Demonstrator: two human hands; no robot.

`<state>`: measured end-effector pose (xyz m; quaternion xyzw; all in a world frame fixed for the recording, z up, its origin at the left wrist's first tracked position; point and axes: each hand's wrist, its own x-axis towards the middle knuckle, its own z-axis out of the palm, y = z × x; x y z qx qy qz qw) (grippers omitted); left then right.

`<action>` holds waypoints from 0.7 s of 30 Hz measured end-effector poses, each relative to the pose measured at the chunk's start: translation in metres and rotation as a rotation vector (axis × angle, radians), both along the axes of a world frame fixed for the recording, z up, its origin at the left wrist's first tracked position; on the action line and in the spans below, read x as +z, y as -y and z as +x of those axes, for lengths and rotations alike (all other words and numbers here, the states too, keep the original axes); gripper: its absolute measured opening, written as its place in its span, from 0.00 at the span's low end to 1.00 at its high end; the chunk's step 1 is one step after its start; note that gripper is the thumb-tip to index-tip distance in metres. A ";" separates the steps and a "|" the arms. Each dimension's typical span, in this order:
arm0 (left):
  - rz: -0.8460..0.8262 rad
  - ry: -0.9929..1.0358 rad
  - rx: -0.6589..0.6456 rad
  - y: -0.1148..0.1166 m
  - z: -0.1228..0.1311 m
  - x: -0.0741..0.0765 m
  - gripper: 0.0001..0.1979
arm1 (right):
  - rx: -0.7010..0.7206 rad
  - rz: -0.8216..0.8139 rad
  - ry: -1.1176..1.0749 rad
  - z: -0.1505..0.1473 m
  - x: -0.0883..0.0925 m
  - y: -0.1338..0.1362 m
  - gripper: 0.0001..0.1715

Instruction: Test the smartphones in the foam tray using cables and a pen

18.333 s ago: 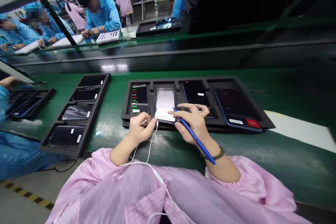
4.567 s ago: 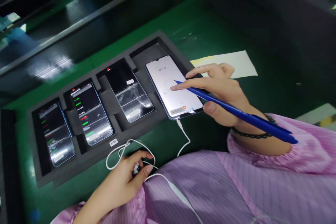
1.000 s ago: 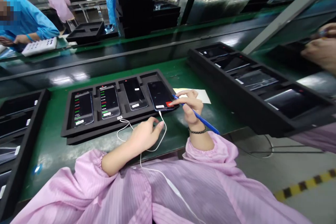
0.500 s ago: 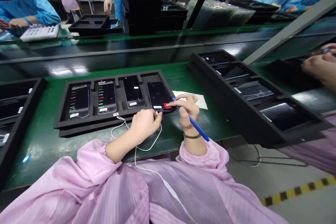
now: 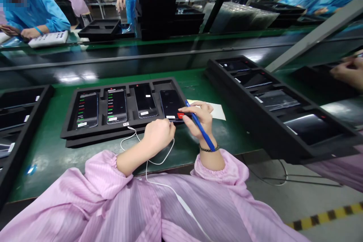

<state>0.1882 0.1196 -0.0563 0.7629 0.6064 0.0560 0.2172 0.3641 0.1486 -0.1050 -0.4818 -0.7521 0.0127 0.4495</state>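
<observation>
My left hand (image 5: 159,134) is closed in a pinch at the lower edge of the rightmost smartphone (image 5: 170,102), on the end of a white earphone cable (image 5: 161,162). The cable loops over the bench and runs down across my lap, with a small inline piece on it. A blue pen (image 5: 200,124) is held slantwise in my right hand (image 5: 202,119), whose index finger reaches to the red patch at that phone's lower right corner. The phone lies in a black foam tray (image 5: 68,130) beside several others; two of them show lists of coloured text.
A pale paper (image 5: 218,111) lies behind my right hand. More black trays of phones stand at the left (image 5: 34,121) and at the right (image 5: 272,128). A co-worker's hand (image 5: 350,72) shows at the right edge. People in blue work across the green bench (image 5: 235,136).
My right hand's pen has swung steeper, its lower end now over the bracelet. The index finger has lifted slightly and drawn back. My left hand stays at the phone's edge. The view has shifted slightly.
</observation>
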 end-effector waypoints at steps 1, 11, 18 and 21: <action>-0.002 0.008 -0.003 0.001 0.000 0.000 0.21 | 0.026 0.002 0.038 0.000 0.001 0.000 0.13; -0.449 0.549 0.114 -0.006 -0.006 -0.010 0.20 | 0.040 -0.016 0.250 0.019 -0.011 -0.014 0.28; -0.895 0.818 -0.136 0.022 -0.026 0.013 0.29 | -0.055 0.072 0.185 0.019 -0.015 -0.016 0.29; -0.962 1.001 -0.182 0.035 -0.068 0.023 0.29 | -0.075 0.154 0.200 0.021 -0.018 -0.019 0.29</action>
